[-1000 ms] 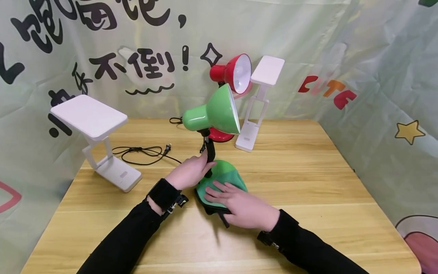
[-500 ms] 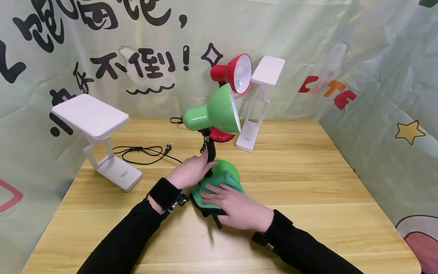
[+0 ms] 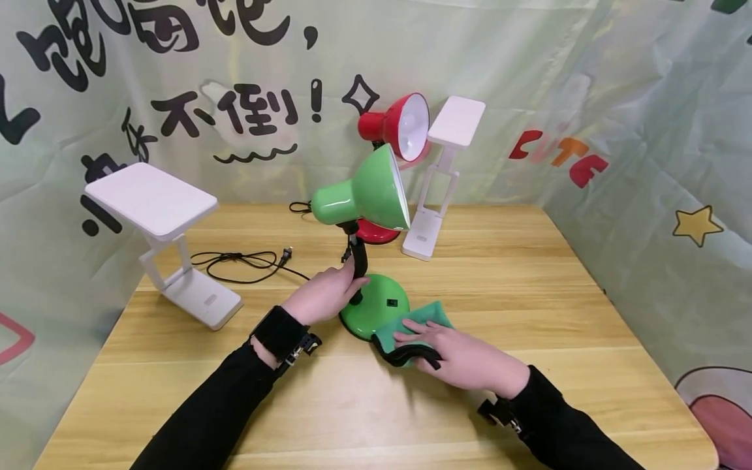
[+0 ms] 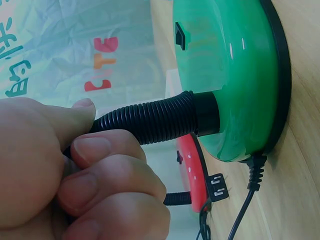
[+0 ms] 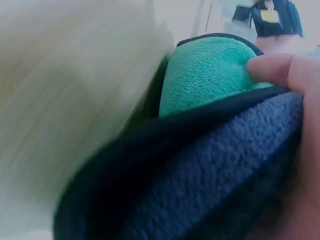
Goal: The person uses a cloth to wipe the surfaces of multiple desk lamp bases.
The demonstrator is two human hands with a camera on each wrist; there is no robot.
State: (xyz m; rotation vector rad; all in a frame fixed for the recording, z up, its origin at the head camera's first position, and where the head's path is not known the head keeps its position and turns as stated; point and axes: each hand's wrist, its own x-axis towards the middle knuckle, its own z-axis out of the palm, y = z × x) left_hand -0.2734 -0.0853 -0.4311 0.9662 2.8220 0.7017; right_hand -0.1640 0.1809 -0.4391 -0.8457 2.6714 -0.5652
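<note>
A green desk lamp (image 3: 367,189) with a round green base (image 3: 376,313) and a black flexible neck (image 4: 150,120) stands on the table. My left hand (image 3: 322,294) grips that neck, fingers curled round it just above the base. In the head view, my right hand (image 3: 464,352) holds a cloth (image 3: 435,316) against the base's front right edge, fingers spread over its top. The right wrist view shows the cloth (image 5: 210,75) folded over: teal on one face, dark grey on the other, with black edging. A black switch (image 3: 392,303) shows on the base.
A white folding lamp (image 3: 200,297) stands at the left, another white lamp (image 3: 423,235) at the back right. Behind the green lamp is a red lamp (image 3: 405,124). A black cord with a plug (image 3: 241,258) lies on the table (image 3: 505,274) beside my left hand.
My right hand has slid the cloth off the top of the base to its right edge, uncovering the base and switch. The left hand keeps its grip on the neck.
</note>
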